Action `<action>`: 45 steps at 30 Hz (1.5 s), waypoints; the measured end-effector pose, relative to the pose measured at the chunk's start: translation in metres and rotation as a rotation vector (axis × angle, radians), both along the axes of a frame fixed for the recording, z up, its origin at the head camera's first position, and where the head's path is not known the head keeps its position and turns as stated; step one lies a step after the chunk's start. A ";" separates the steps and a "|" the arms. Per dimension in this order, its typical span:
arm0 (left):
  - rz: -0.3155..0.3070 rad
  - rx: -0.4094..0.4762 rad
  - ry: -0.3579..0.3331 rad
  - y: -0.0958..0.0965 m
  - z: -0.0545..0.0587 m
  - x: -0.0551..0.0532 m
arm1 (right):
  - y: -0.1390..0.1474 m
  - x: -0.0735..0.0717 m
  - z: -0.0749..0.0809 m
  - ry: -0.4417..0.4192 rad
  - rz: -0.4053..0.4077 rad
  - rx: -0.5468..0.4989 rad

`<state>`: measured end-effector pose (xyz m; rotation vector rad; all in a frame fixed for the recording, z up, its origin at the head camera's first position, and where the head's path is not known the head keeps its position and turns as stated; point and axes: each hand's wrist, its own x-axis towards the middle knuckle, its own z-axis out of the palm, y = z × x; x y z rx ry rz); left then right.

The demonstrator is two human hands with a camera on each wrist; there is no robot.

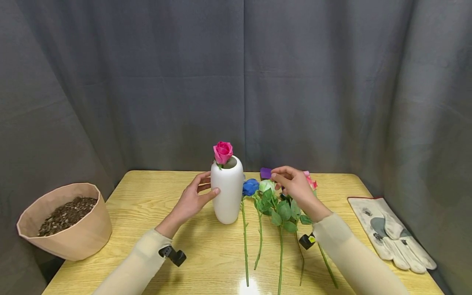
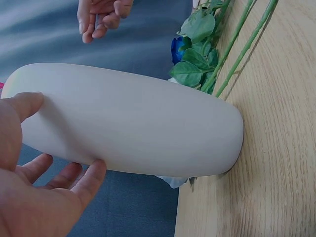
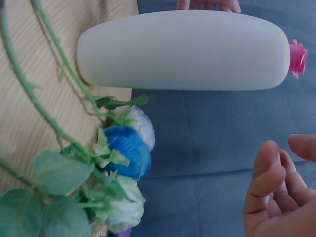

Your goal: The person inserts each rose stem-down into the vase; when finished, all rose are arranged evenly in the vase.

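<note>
A tall white vase (image 1: pixel 227 194) stands upright on the table, a pink rose (image 1: pixel 223 153) in its mouth. My left hand (image 1: pixel 189 203) holds the vase from the left, thumb on the near side and fingers around the back; the left wrist view shows thumb and fingertips on its wall. To the right, my right hand (image 1: pixel 296 186) hovers above the flowers with nothing in it, fingers loosely bent in the right wrist view. Beneath and beside it lie a blue rose (image 3: pixel 127 152), a pale green-white rose (image 1: pixel 267 185) and others, leafy stems pointing toward me.
A peach-coloured pot (image 1: pixel 97 229) of soil and bark stands at the table's left edge. On the right lies a pair of pale work gloves (image 1: pixel 392 235). A purple object (image 1: pixel 265 173) is at the back edge, and a grey curtain (image 1: pixel 184 82) hangs behind the table.
</note>
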<state>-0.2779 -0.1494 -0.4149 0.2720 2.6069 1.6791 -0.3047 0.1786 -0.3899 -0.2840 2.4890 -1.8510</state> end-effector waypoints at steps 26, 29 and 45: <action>-0.018 0.003 -0.003 -0.001 -0.001 -0.003 | 0.054 0.010 -0.024 -0.032 -0.054 0.131; -0.019 0.004 -0.006 -0.001 -0.002 -0.003 | 0.060 0.011 -0.029 -0.049 -0.065 0.131; -0.015 0.001 -0.004 -0.002 -0.003 -0.002 | 0.096 0.015 -0.052 -0.121 -0.090 0.185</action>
